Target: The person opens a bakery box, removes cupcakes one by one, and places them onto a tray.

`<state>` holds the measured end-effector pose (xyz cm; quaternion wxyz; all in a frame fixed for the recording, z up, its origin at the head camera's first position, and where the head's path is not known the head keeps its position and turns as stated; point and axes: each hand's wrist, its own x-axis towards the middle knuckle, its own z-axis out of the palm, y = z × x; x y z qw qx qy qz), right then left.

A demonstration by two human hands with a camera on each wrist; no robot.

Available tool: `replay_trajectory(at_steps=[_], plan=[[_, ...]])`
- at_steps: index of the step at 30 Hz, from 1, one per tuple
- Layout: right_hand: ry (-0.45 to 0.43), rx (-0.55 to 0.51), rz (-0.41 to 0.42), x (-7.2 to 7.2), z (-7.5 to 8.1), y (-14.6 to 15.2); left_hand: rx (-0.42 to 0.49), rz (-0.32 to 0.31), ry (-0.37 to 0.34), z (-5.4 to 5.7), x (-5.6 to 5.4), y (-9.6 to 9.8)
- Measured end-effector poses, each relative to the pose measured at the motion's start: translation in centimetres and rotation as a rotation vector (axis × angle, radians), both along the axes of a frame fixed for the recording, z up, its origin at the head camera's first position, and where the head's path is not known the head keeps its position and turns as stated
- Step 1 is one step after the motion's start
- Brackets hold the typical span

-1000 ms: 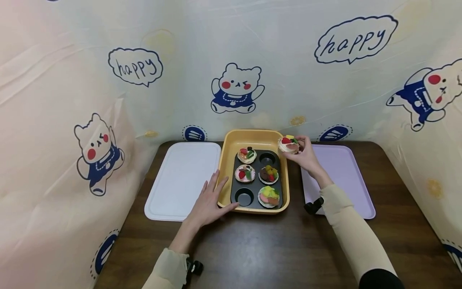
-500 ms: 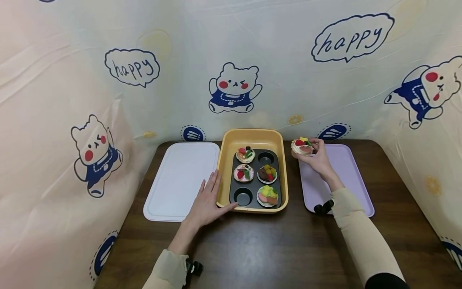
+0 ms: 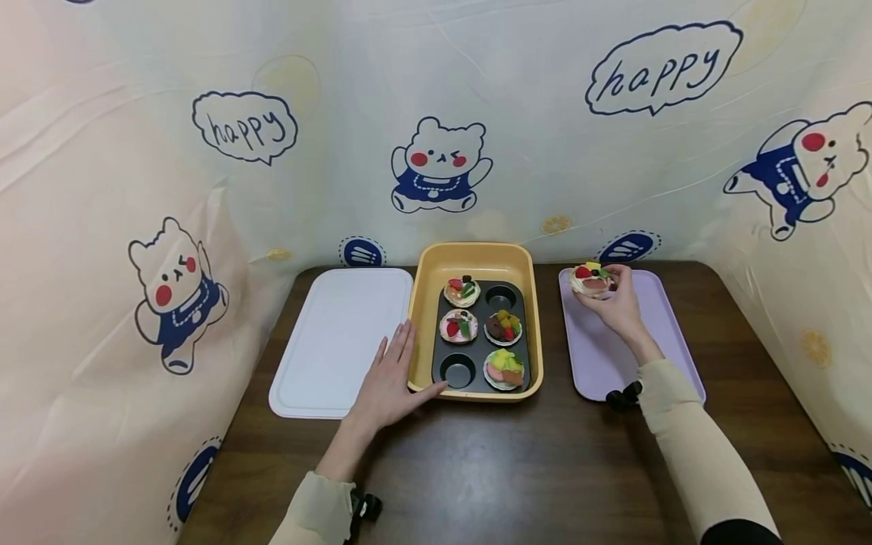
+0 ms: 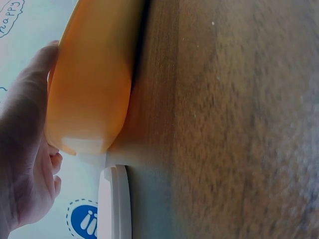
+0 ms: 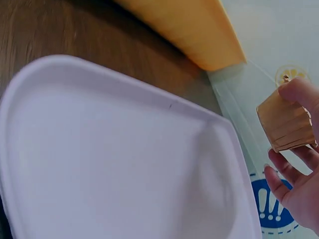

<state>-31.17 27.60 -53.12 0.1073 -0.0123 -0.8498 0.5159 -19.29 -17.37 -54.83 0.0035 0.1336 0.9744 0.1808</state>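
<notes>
My right hand [image 3: 621, 310] pinches a toy cupcake [image 3: 587, 281], topped with cream, red fruit and a yellow piece, between thumb and fingers. It is raised over the far left part of the purple tray [image 3: 599, 363]. The right wrist view shows its brown pleated cup [image 5: 284, 119] upright, apart from the tray surface. My left hand [image 3: 388, 386] rests against the near left corner of the yellow tray [image 3: 470, 257], fingers straight along its side, thumb at the front rim. Inside sits a dark muffin pan [image 3: 481, 352] with several decorated cupcakes and two bare cups, far right and near left.
A white board [image 3: 341, 348] lies on the brown wooden table [image 3: 477, 469], left of the yellow tray. Behind the table hangs a printed cloth [image 3: 327, 197] with bears and "happy" bubbles.
My right hand has carried the cupcake rightward from the yellow tray's far right corner to over the purple tray. My left hand stays at the yellow tray, its fingers closer together.
</notes>
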Motion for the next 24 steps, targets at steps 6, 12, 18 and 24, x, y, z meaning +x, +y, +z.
replay_trajectory(at_steps=[6, 12, 18, 24], plan=[[-0.026, -0.018, -0.041, 0.1, -0.5, 1.3, 0.001, 0.005, -0.013, 0.0, 0.0, 0.0], [-0.056, 0.001, -0.076, 0.3, -0.9, 2.7, 0.001, 0.008, -0.016, -0.1, 0.0, 0.0], [-0.048, 0.054, -0.100, 0.0, -1.3, 4.1, 0.014, 0.008, -0.021, -0.1, -0.1, 0.0], [-0.101, 0.019, -0.135, 0.2, -1.3, 5.0, 0.011, 0.006, -0.021, -0.1, -0.1, 0.0]])
